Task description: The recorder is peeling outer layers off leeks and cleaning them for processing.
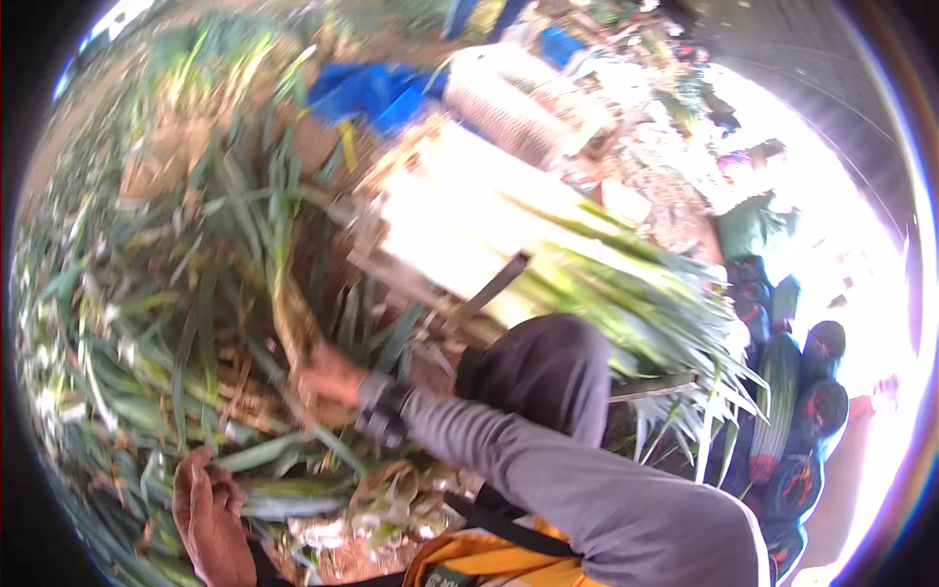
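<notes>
My right hand [328, 376], at the end of a grey sleeve with a dark wristband, is closed around the lower part of a leek [291, 308]. The leek's stalk is yellowish brown, and its green leaves point away from me. Nearer and further left, my left hand [209, 519] is raised with its fingers loosely bent and apart, holding nothing visible. It is beside the loose leek leaves [293, 497] on the ground. To the right of the held leek lies a large stack of leeks [548, 230], white ends to the left and green leaves to the right.
Wooden bars [494, 284] stick up around the stack. Loose leeks and leaves [108, 342] spread across the left. Beyond lie a blue sheet [377, 93] and a pale woven roll [509, 103]. My bent knee [548, 367] is close to the stack. Dark green bundles [780, 401] line the right.
</notes>
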